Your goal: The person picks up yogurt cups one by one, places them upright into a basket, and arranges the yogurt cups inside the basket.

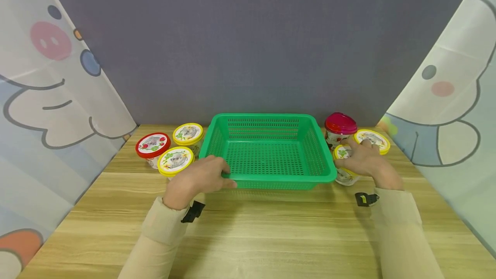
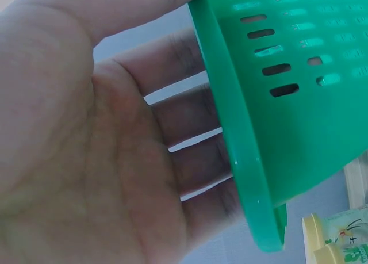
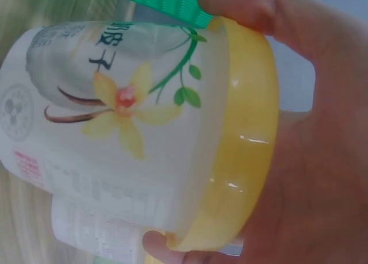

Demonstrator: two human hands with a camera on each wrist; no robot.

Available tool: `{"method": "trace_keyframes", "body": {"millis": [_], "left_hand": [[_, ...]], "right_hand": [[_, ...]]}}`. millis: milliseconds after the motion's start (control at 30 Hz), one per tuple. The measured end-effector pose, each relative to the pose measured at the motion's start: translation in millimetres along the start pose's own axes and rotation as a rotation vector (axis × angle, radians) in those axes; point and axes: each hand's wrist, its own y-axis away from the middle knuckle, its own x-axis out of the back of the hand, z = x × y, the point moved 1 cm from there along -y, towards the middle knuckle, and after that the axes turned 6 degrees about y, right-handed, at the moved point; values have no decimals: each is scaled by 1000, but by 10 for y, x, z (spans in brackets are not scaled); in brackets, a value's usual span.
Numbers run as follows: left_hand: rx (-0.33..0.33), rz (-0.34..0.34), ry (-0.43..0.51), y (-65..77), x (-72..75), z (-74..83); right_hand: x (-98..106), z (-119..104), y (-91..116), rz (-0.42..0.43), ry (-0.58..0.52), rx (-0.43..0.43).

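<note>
Green basket [image 1: 271, 178] and vanilla tub [image 3: 132, 103] are being gripped at once, one per hand. The left hand [image 1: 201, 178] is angling inward at the basket's near left corner, thumb and fingers straddling and pinching the rim; the basket is lying to its right, mid-worktop [image 1: 271, 236]. The right hand [image 1: 362, 160] is reaching forward, palm down, its widely spread thumb and fingers clasping the lid of the tub, which is sitting beneath the palm, just beside the basket. From left to right, a red-lidded tub [image 1: 153, 145] is showing a round printed top, the basket is showing slotted plastic walls and rounded corners, a magenta-lidded cup [image 1: 341, 125] is shining, and pale wood grain is running across the worktop.
</note>
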Motion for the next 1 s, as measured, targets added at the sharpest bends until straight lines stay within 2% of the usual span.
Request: {"method": "trace_keyframes", "body": {"millis": [533,1000], "left_hand": [[10,-14,5,-4,10,10],[7,-6,-4,-10,7,-6]], "right_hand": [[84,-65,55,27,-10,-28],[160,-98,102,90,-6,-61]]}}
